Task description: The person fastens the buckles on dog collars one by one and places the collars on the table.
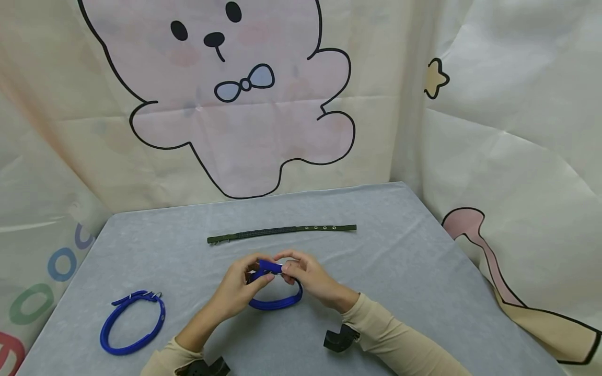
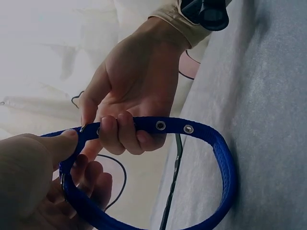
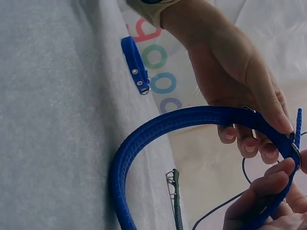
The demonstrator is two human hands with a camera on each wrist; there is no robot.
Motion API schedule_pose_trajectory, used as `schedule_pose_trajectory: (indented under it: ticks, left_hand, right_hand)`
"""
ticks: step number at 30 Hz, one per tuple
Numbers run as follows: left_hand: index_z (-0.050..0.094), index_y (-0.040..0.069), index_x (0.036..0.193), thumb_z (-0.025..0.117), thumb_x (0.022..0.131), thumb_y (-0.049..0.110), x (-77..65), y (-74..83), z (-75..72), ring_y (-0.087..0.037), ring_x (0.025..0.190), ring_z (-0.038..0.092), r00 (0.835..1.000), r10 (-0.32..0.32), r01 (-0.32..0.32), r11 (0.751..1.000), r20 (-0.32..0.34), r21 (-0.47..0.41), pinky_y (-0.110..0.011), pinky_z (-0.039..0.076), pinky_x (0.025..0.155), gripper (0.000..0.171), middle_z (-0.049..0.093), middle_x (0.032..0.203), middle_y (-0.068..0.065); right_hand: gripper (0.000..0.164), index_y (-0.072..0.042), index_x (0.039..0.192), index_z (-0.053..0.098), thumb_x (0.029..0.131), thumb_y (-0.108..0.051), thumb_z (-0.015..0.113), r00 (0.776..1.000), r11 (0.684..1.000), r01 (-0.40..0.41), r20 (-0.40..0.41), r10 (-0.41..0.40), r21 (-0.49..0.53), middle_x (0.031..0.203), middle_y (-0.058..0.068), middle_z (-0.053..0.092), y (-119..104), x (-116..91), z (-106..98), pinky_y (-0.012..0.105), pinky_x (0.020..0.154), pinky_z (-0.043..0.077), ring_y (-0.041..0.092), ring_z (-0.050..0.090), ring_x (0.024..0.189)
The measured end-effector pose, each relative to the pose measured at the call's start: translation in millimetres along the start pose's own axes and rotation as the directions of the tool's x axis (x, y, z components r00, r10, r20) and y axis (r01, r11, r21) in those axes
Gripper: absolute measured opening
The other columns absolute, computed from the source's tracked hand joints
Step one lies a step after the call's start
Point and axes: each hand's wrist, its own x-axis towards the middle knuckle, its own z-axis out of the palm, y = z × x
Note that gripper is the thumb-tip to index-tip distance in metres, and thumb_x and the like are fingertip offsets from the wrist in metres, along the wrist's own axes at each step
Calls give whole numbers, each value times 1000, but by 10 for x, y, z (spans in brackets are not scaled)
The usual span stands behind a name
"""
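Observation:
Both hands hold a blue collar (image 1: pixel 277 304) with metal eyelets, bent into a loop above the table. The left hand (image 1: pixel 240 286) pinches it near the buckle, its thumb pressed on the strap. Close beside it, the right hand (image 1: pixel 312 277) grips the eyelet end with thumb and fingers curled round it. In the right wrist view the tip of the strap (image 3: pixel 299 127) sticks out past the metal buckle (image 3: pixel 294 148). Two eyelets on the collar (image 2: pixel 175 124) show beyond the right fingers in the left wrist view.
A second blue collar (image 1: pixel 109 329), fastened in a ring, lies at the table's left. Behind the hands a dark green collar (image 1: pixel 277 231) with eyelets lies stretched out. The grey cloth-covered table (image 1: pixel 400 250) meets printed curtains (image 1: pixel 376 130) at the back and sides.

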Motion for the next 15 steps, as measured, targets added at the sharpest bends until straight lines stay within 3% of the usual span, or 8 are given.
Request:
schedule_pose_trajectory:
  ticks: [8,15]
  left_hand:
    - [63,8,121,70,95,9,2,-38,-25,-6,90,68,997,38,-43,996,-70,-83,-26,58,72,27,73,108,-13]
    - [63,6,124,71,94,9,13,-56,-42,-9,97,72,996,46,-55,993,-80,-108,-25,59,78,31,74,111,-16]
  right_hand:
    - [28,-1,128,57,109,-16,42,997,986,-55,-45,63,156,84,-5,55,11,36,-22,26,77,43,8,49,76]
    - [25,-2,123,58,109,-14,42,999,989,-13,-43,19,146,87,-4,57,14,30,-31,26,78,46,8,52,78]
